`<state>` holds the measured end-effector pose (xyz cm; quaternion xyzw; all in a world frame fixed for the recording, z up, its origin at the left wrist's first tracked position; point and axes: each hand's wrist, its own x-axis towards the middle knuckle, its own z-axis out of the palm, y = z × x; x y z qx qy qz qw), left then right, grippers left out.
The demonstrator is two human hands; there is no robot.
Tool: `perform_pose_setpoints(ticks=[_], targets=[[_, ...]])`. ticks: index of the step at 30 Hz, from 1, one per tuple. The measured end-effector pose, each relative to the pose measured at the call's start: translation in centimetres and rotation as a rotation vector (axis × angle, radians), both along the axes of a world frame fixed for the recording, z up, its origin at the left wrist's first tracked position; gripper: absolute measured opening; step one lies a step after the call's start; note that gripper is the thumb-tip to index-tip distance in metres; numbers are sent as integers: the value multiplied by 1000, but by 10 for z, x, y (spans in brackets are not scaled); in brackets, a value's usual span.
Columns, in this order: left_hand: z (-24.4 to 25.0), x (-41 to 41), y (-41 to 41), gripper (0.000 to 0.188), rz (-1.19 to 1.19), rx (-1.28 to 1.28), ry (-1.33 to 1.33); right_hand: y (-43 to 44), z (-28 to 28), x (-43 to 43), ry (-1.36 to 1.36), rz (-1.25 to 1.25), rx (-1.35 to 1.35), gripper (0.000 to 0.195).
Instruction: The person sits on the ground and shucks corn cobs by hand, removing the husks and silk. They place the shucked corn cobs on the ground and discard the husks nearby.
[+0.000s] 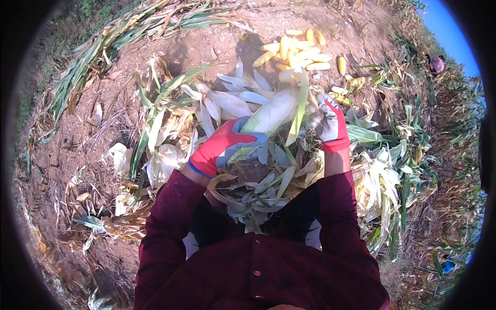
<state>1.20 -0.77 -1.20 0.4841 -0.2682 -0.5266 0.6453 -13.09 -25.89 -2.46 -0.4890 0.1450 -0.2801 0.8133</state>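
Note:
My left hand, in a red and grey work glove, grips the lower part of a corn ear wrapped in pale green husk. The ear slants up to the right, away from my body. Beside its upper end, my right hand, gloved the same way, has its fingers curled around wispy corn silk; the fingertips are partly blurred. A loose green husk strip hangs between the ear and that hand. Opened white husks lie just beyond my left hand.
A heap of bare yellow corn cobs rests on the soil ahead. Discarded husks are piled at my right, more at my left. Cut corn stalks lie along the far left. A pink item is at the far right.

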Motion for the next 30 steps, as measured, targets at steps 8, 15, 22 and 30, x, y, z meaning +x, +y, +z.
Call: perform_pose_setpoints(ticks=[8,15,22,30], targets=[[-9,18,7,55,219,-108,-63,-37,-18,6,231,70,-519,19],[-15,16,-9,81,504,123,-1129,15,-11,23,270,224,-508,45],[-29,-16,-33,79,589,78,-1277,73,-3,60,53,132,-40,40],[-9,-11,-16,48,-28,76,112,81,8,54,-163,254,218,41]])
